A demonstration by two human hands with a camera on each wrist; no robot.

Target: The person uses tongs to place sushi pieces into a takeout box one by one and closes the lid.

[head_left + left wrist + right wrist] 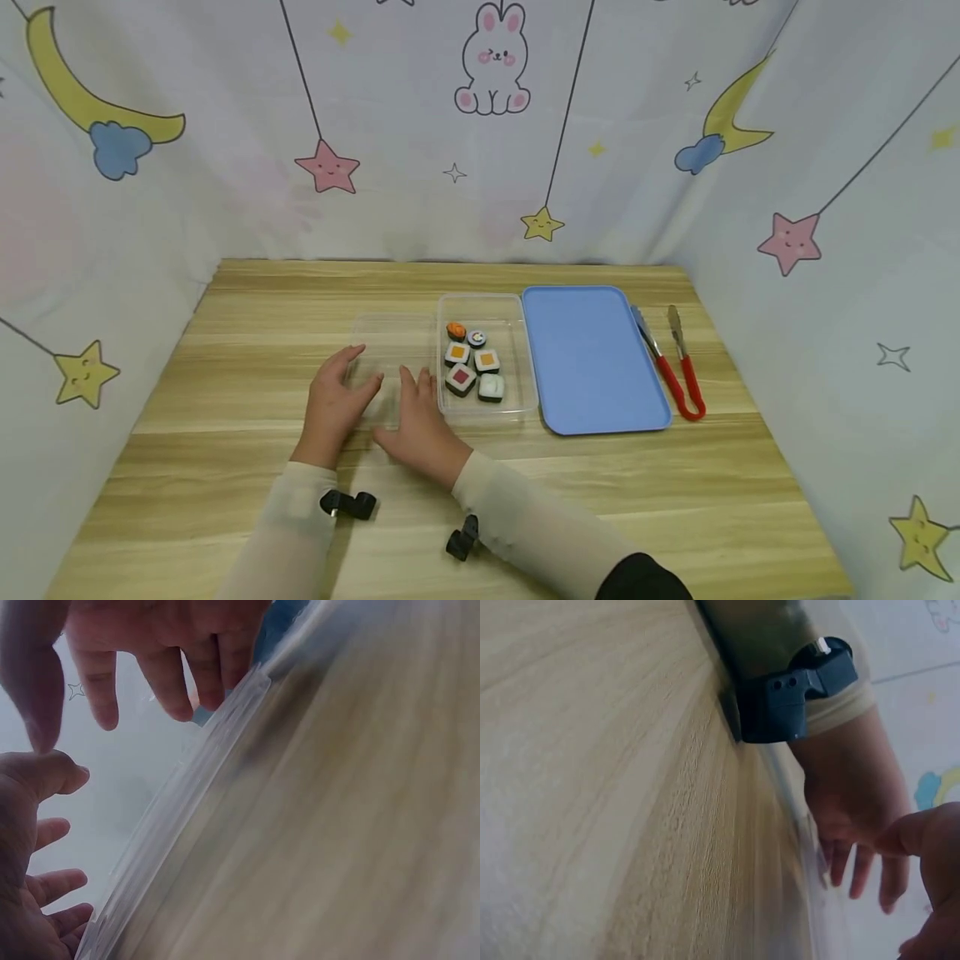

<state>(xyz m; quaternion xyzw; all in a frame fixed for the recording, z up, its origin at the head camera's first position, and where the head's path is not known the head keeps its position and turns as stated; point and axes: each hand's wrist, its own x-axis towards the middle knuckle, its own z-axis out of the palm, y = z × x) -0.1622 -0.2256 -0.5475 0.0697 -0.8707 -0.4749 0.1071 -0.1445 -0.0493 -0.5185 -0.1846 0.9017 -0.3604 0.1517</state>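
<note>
A clear plastic lid or shallow tray [392, 329] lies on the table, its outline faint. My left hand [330, 410] is at its left side, with fingers spread and thumb pointing inward. Near its front right part is my right hand [426, 435], fingers extended forward and thumb out to the left. In the left wrist view, the fingers of the left hand [22, 855] and the right hand [172, 645] are apart above the clear plastic edge [180, 802]. Whether either hand touches the plastic, I cannot tell. Beside it, a clear box [506, 325] holds several sushi pieces [486, 361].
Right of the box lies a blue tray [600, 358]. Tongs [688, 383] with red handles rest along the tray's right side. A patterned white curtain [420, 225] encloses the wooden table [247, 333] at the back and sides.
</note>
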